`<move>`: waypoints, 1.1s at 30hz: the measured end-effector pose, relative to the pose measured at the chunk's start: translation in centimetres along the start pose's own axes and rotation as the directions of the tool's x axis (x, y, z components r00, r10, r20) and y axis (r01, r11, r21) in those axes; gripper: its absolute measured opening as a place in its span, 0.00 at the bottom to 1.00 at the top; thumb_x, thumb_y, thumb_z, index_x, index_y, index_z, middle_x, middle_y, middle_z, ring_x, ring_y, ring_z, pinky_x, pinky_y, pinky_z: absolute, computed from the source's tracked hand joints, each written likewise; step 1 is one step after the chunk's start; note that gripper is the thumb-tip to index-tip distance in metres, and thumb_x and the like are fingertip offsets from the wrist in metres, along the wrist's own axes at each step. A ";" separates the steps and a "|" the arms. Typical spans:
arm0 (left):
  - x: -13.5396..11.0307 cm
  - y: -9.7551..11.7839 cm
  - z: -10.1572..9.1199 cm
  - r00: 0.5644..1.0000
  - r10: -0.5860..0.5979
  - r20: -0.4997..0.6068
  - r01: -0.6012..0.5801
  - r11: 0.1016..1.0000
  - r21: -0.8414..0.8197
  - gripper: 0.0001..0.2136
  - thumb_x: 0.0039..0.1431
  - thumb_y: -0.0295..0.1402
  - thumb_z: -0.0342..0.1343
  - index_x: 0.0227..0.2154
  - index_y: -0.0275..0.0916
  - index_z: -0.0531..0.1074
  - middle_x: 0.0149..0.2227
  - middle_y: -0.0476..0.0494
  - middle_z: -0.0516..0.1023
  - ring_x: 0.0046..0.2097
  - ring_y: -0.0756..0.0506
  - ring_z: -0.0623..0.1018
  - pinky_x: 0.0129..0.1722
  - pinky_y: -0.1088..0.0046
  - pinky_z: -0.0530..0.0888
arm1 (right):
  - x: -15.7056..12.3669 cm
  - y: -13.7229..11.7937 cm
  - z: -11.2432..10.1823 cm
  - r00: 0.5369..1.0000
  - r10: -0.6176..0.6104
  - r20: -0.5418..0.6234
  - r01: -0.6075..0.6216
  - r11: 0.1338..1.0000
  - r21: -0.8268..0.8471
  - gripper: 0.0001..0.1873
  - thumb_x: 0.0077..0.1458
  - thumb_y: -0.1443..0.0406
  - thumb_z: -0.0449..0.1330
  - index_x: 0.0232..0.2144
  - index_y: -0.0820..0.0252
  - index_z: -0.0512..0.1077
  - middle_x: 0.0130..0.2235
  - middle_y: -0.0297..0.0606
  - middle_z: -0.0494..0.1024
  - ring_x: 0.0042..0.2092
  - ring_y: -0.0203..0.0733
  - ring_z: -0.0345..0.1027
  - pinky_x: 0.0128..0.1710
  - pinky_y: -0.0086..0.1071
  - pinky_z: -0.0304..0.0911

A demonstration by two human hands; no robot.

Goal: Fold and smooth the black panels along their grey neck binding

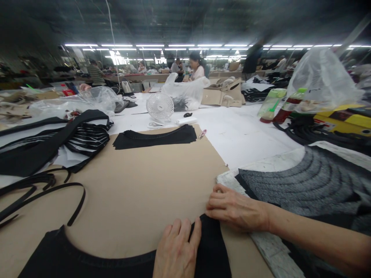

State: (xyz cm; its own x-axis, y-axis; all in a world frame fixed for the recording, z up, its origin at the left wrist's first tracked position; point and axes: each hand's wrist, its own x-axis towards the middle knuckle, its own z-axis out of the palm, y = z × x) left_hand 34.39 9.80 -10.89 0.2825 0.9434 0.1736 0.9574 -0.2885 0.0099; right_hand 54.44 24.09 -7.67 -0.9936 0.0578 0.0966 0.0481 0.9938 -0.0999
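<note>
A curved black fabric piece (116, 266) lies along the near edge of the tan board, its inner curve facing away from me. My left hand (176, 247) rests palm down on it, fingers stretched out and thumb apart. Just to the right, my right hand (236, 208) has its fingers curled in at the upper corner of the same piece, pinching its edge. Farther back on the board sits a small stack of curved black fabric pieces (156, 137). Beside that stack are pink-handled thread snips (202, 134).
Black strips (78, 185) loop over the board's left side. Striped black-and-white pieces (87, 139) are heaped behind them. Grey-black fabric (295, 181) covers the right. At the back stand a white fan (160, 106), plastic bags (185, 90) and bottles (290, 104). People work in the distance.
</note>
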 end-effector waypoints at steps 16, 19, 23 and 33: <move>-0.2 0.4 0.2 0.999 0.020 -0.042 -0.019 0.999 0.041 0.23 0.60 0.24 0.50 0.58 0.43 0.63 0.37 0.45 0.69 0.39 0.45 0.67 0.40 0.69 0.66 | 0.2 -3.0 -0.7 0.945 0.328 -0.004 -0.326 0.943 0.071 0.10 0.61 0.69 0.52 0.44 0.58 0.69 0.38 0.38 0.71 0.41 0.43 0.62 0.44 0.39 0.51; -0.2 0.4 0.1 0.998 0.015 -0.058 -0.012 0.999 0.052 0.23 0.60 0.25 0.50 0.58 0.43 0.63 0.37 0.45 0.69 0.39 0.45 0.67 0.40 0.69 0.66 | 0.5 -2.8 -0.4 0.945 0.327 0.020 -0.327 0.944 0.046 0.07 0.61 0.68 0.53 0.41 0.59 0.69 0.37 0.38 0.71 0.40 0.42 0.62 0.44 0.39 0.51; -0.3 0.5 0.0 0.998 0.027 -0.056 -0.024 0.999 0.047 0.22 0.61 0.26 0.50 0.58 0.47 0.63 0.36 0.46 0.69 0.39 0.46 0.67 0.39 0.69 0.65 | 1.0 -2.5 -0.2 0.960 0.278 0.018 -0.277 0.960 -0.045 0.05 0.62 0.68 0.51 0.36 0.60 0.67 0.35 0.37 0.71 0.36 0.41 0.61 0.41 0.37 0.51; -0.2 0.6 0.0 0.998 0.035 -0.047 -0.033 0.999 0.032 0.21 0.62 0.28 0.51 0.57 0.49 0.64 0.37 0.45 0.68 0.39 0.46 0.66 0.40 0.69 0.65 | 1.7 -1.7 -0.1 0.998 0.041 0.044 -0.030 0.974 -0.226 0.10 0.61 0.74 0.48 0.31 0.60 0.65 0.31 0.33 0.67 0.30 0.38 0.56 0.41 0.38 0.50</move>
State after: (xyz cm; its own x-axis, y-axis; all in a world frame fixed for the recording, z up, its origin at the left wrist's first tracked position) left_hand 34.87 9.42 -10.94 0.3127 0.9241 0.2197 0.9488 -0.3147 -0.0270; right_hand 52.65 22.54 -7.21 -0.9944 0.0939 0.0483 0.0993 0.9874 0.1236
